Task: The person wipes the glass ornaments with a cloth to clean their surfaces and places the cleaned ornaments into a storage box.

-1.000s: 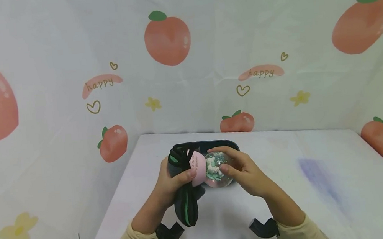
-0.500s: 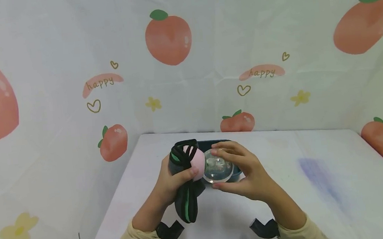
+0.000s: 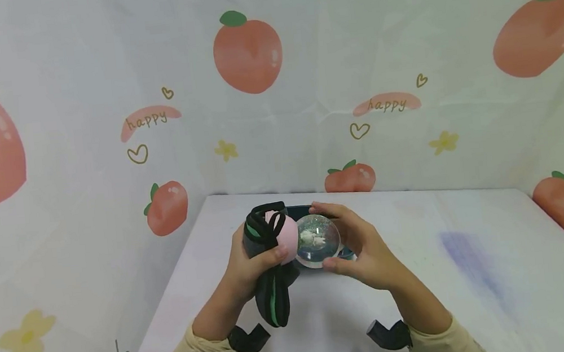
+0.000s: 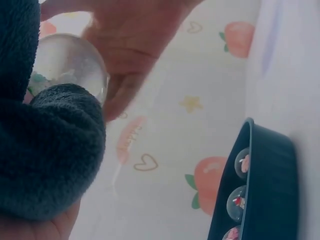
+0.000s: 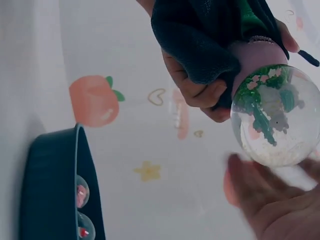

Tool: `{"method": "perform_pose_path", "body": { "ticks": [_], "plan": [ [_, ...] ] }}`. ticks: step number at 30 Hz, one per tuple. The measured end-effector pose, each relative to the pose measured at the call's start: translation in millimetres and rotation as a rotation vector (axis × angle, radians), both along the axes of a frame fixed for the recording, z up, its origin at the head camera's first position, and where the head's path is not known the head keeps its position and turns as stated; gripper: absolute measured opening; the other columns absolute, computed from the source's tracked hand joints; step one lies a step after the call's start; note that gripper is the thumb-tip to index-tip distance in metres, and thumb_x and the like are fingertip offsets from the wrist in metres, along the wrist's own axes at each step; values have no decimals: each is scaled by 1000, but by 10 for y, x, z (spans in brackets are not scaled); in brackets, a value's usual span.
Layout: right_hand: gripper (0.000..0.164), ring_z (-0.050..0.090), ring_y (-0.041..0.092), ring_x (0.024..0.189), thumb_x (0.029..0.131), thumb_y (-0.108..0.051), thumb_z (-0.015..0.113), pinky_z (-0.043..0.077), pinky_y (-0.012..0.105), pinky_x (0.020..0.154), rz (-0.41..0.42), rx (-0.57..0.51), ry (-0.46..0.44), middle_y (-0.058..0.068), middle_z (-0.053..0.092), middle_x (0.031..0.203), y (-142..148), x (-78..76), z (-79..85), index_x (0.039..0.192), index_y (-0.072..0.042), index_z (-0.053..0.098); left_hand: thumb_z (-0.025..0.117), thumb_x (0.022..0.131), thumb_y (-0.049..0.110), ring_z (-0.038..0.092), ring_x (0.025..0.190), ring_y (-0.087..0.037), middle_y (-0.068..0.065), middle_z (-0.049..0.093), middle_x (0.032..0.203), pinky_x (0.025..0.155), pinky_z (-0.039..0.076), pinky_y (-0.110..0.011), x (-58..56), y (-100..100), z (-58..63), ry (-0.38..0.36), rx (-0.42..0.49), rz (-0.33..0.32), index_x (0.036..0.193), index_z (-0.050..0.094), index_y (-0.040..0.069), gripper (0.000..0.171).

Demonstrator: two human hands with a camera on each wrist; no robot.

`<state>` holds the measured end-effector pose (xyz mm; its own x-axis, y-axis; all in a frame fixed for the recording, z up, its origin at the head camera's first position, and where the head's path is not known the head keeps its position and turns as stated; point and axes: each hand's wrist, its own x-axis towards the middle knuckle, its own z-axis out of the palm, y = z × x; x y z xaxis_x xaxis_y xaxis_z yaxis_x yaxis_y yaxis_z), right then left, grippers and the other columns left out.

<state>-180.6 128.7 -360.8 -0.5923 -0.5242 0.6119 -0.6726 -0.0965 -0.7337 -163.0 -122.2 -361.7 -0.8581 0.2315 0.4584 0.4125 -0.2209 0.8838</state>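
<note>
A snow globe (image 3: 317, 240) with a clear ball and a pink base (image 5: 260, 57) lies tilted on its side in the air. My left hand (image 3: 253, 264) grips the base together with a dark fluffy cloth (image 4: 55, 150), which has green edging and black loops and hangs down below the hand. White and green figures show inside the ball in the right wrist view. My right hand (image 3: 362, 247) is spread beside the ball on the right, fingers loosely curved, thumb near its lower edge and fingertips near its top.
Behind the hands, a dark blue tray (image 4: 272, 180) stands on the white table (image 3: 414, 276). Several small clear globes (image 4: 236, 202) with pink and red figures sit in it. A fruit-print cloth (image 3: 277, 131) hangs behind the table.
My right hand has opened away from the ball and shifted slightly. The globe has turned in my left hand, its base lettering no longer facing the head view, and has moved slightly left and up.
</note>
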Motion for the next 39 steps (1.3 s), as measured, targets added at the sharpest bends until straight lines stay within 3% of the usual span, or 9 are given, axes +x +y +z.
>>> {"method": "perform_pose_path", "body": {
  "ticks": [5, 8, 10, 13, 17, 23, 27, 35, 39],
  "plan": [
    [45, 72, 17, 100, 113, -28, 42, 67, 42, 77, 49, 85, -265, 19, 67, 123, 12, 21, -6, 147, 0, 50, 81, 85, 35, 65, 91, -13, -1, 68, 104, 76, 63, -34, 5, 9, -24, 21, 19, -6, 124, 65, 11, 48],
    [41, 73, 18, 89, 112, -24, 48, 66, 46, 64, 88, 45, -325, 17, 70, 111, 2, 29, 1, 139, 6, 54, 80, 86, 38, 64, 92, -13, -1, 68, 105, 76, 63, -34, -5, 7, -37, 24, 4, -12, 125, 64, 11, 50],
    [40, 72, 16, 92, 110, -21, 55, 66, 41, 69, 91, 16, -325, 9, 71, 113, -9, 29, -1, 139, 6, 55, 80, 86, 39, 64, 93, -13, -1, 68, 106, 77, 63, -34, -11, -4, -41, 12, 10, -19, 126, 64, 12, 51],
    [44, 71, 15, 102, 104, -11, 64, 65, 34, 82, 75, 3, -283, 3, 70, 122, -33, 34, -4, 145, 2, 55, 79, 86, 38, 64, 94, -13, 0, 68, 106, 79, 63, -34, -23, -32, -47, 7, 21, -25, 127, 64, 13, 50],
    [68, 70, 16, 107, 92, 2, 77, 64, 31, 88, -18, 57, -127, 9, 65, 134, -52, 62, 9, 153, -7, 52, 74, 88, 37, 64, 93, -12, 0, 68, 103, 79, 63, -34, -36, -59, -40, 7, 14, -26, 127, 64, 8, 49],
    [84, 59, 20, 130, 81, -8, 92, 55, 23, 103, -224, 145, 226, 10, 58, 150, -67, 75, -6, 155, -10, 53, 76, 87, 33, 65, 91, -12, 0, 68, 102, 78, 63, -32, -68, -64, -19, -21, -14, 12, 129, 58, -5, 59],
    [83, 57, 25, 137, 81, -10, 93, 49, 20, 110, -260, 130, 392, 16, 57, 151, -92, 60, 2, 154, -5, 53, 78, 85, 32, 65, 93, -12, 0, 69, 103, 80, 62, -29, -83, -76, 7, -13, -16, 33, 128, 58, -7, 61],
    [89, 58, 22, 129, 76, -21, 96, 56, 26, 98, -281, 112, 321, 10, 59, 147, -115, 58, -10, 153, -8, 52, 75, 87, 34, 67, 87, -12, 0, 69, 97, 75, 63, -33, -55, -66, 5, -11, -1, 14, 123, 62, 1, 50],
    [80, 65, 22, 118, 91, -30, 84, 63, 32, 87, -181, 109, 93, 8, 58, 146, -119, 53, -12, 159, -13, 44, 76, 86, 31, 65, 92, -13, 0, 68, 101, 77, 62, -31, -37, -47, -6, -3, 33, 19, 126, 64, 9, 47]
  ]
}}
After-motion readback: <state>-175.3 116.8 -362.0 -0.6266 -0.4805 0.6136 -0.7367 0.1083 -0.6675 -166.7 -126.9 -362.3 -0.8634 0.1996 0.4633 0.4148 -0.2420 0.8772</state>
